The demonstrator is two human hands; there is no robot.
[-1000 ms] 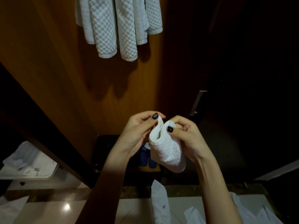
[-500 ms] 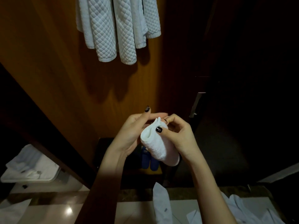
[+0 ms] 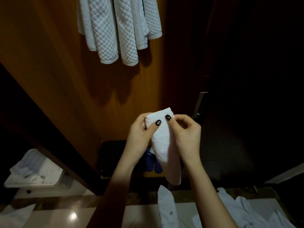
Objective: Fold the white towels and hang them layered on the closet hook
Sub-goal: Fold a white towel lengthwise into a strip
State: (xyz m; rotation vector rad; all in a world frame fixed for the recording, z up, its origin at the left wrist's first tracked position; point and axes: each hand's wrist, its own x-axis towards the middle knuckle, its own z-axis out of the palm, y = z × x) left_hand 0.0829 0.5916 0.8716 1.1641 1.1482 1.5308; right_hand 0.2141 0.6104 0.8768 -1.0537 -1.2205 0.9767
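In front of the open closet, at chest height: a small folded white towel [image 3: 162, 145] held up between both hands, well below the hanging towels [image 3: 118, 28].

- Left hand [image 3: 139, 134]: fingers curled round the towel's upper left edge, thumb pressed flat on its front face. Dark polish on the thumbnail.
- Right hand [image 3: 185, 134]: thumb and forefinger pinch the towel's top right corner; other fingers loosely curled beside it, not on the cloth.
- Towel: folded narrow, top edge level between the two thumbs, lower end hanging free and tapering down between the forearms.
- Hanging towels: white, quilted pattern, several overlapping folds draped against the wooden closet wall [image 3: 65, 71]. Their top is cut by the frame edge, so what they hang from cannot be seen.
- Between held towel and hanging ones: bare wood with the hanging towels' shadow on it.
- Right of the wood: a dark opening, with a metal handle [image 3: 199, 102] just above the right hand.
- Closet floor: a pair of blue slippers [image 3: 153, 163], partly hidden behind the held towel and the left wrist; a black box-like thing [image 3: 113, 155] just beside them to the left, too dark to identify.
- Lower left: a pale tray [image 3: 54, 183] with white cloths piled in it.
- Bottom: a glossy pale surface [image 3: 65, 216] with a light reflection; on it one narrow white cloth [image 3: 166, 208] directly under the held towel, and a rumpled heap of white fabric [image 3: 246, 211] to the right, partly covered by the right forearm.
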